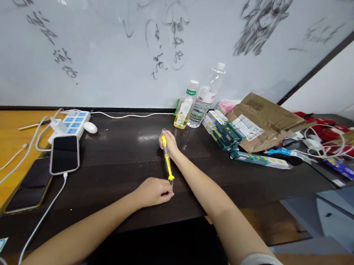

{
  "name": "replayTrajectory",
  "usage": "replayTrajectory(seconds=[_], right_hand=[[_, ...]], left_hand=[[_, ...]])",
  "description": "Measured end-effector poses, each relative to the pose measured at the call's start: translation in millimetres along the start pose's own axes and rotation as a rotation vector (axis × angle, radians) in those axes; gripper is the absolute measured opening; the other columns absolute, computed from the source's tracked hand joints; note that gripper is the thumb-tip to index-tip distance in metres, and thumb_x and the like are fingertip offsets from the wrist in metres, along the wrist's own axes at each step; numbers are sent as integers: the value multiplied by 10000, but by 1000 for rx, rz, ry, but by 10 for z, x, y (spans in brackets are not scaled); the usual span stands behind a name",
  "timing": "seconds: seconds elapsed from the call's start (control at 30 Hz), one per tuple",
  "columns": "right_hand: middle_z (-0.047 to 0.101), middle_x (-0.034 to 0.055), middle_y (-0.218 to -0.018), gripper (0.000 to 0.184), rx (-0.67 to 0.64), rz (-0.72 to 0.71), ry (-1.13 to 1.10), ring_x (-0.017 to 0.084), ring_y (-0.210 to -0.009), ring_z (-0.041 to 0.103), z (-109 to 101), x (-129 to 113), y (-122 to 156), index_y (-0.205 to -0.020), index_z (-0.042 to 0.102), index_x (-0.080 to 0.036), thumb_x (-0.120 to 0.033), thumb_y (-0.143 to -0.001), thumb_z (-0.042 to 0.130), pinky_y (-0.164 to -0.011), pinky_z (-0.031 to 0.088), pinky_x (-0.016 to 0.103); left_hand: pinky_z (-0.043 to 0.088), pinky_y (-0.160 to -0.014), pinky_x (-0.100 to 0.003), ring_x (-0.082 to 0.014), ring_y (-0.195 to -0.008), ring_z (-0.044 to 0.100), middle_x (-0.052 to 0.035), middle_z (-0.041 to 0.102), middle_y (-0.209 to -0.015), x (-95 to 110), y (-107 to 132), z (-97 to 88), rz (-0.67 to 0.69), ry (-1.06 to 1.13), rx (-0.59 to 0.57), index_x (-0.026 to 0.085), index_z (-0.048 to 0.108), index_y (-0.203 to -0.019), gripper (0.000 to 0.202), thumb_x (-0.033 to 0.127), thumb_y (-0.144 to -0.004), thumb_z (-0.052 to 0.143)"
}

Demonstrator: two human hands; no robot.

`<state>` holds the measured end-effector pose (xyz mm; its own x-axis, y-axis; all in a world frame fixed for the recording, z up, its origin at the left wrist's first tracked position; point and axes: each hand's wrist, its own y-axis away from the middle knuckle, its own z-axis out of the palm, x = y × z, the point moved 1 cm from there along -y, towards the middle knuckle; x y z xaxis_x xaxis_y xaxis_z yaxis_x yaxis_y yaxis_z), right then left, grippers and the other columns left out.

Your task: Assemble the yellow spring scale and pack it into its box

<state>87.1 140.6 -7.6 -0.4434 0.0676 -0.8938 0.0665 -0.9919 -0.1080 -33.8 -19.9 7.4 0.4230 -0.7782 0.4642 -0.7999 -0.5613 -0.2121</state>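
A yellow and clear pen (167, 159) lies between my two hands over the dark desk (118, 165). My right hand (169, 143) is closed round its far end. My left hand (153, 191) is closed in a pinch at the pen's near tip. Whether anything small sits between those fingertips I cannot make out.
A phone (64, 154) on a charging cable leans on a white and blue power strip (72, 123) beside a white mouse (90, 127) at the left. Two bottles (197, 104), green pen packs (222, 131), a cardboard parcel (263, 119) and cables lie at the right. A whiteboard stands behind.
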Motion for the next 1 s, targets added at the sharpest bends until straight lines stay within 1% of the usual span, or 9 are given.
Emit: replayTrajectory(seconds=[0.13, 0.3, 0.33, 0.5, 0.63, 0.73, 0.8, 0.9, 1.0], right_hand=[[479, -107, -417, 386, 24, 18, -1, 49, -307, 349, -17, -16, 1, -741, 366, -232, -504, -761, 639, -309, 229, 152], [468, -112, -426, 377, 26, 23, -5, 48, -307, 337, -32, -37, 7, -745, 353, -234, -495, -785, 621, -314, 220, 156], [468, -112, -427, 373, 35, 24, -6, 48, -309, 336, -34, -39, 6, -745, 352, -233, -493, -790, 615, -315, 221, 155], [456, -118, -424, 356, 134, -5, -25, 49, -315, 347, -50, -51, -7, -744, 340, -233, -476, -814, 591, -325, 243, 155], [437, -121, -420, 362, 182, -49, -54, 55, -318, 352, -74, -79, -19, -744, 337, -234, -496, -829, 572, -323, 249, 159], [436, -121, -422, 381, 199, -94, -60, 51, -315, 345, -101, -140, -29, -745, 343, -233, -538, -832, 553, -326, 246, 158], [429, -122, -424, 384, 221, -144, -54, 48, -315, 343, -117, -201, -29, -741, 348, -231, -541, -829, 556, -329, 251, 159], [427, -118, -439, 367, 266, -255, -31, 47, -327, 349, -127, -303, 0, -741, 379, -225, -526, -821, 574, -335, 264, 166], [446, -102, -471, 352, 288, -357, 5, 46, -354, 367, -124, -396, 76, -745, 416, -215, -518, -823, 576, -349, 277, 170]], left_hand=[[307, -568, -219, -103, -598, 523, 11, 598, -684, -1, -13, 16, -145, -5, 100, 165, 604, -675, 246, 244, -887, 510], [350, -600, -202, -106, -638, 563, -2, 641, -731, 57, -12, 44, -52, 123, 29, 169, 645, -721, 226, 236, -891, 511], [357, -607, -203, -109, -644, 570, -5, 648, -733, 53, -14, 44, -61, 134, 36, 170, 648, -721, 230, 241, -892, 511], [383, -658, -238, -150, -711, 608, -23, 678, -761, -15, -27, 48, -275, 115, 151, 168, 657, -708, 264, 281, -896, 510], [406, -706, -255, -160, -747, 618, -25, 688, -776, -20, -27, 57, -338, 189, 187, 172, 670, -690, 247, 262, -871, 528], [414, -714, -254, -159, -753, 611, -20, 688, -786, -46, -29, 29, -382, 256, 238, 175, 685, -725, 168, 214, -823, 554], [413, -711, -252, -153, -745, 601, -17, 682, -792, -83, -36, -7, -395, 304, 280, 175, 679, -749, 179, 210, -833, 525], [407, -690, -254, -148, -697, 574, -13, 639, -732, -137, -46, -50, -393, 377, 322, 169, 634, -722, 309, 306, -908, 428], [399, -686, -259, -150, -680, 552, -10, 586, -681, -149, -46, -39, -377, 409, 336, 170, 560, -664, 412, 382, -944, 344]])
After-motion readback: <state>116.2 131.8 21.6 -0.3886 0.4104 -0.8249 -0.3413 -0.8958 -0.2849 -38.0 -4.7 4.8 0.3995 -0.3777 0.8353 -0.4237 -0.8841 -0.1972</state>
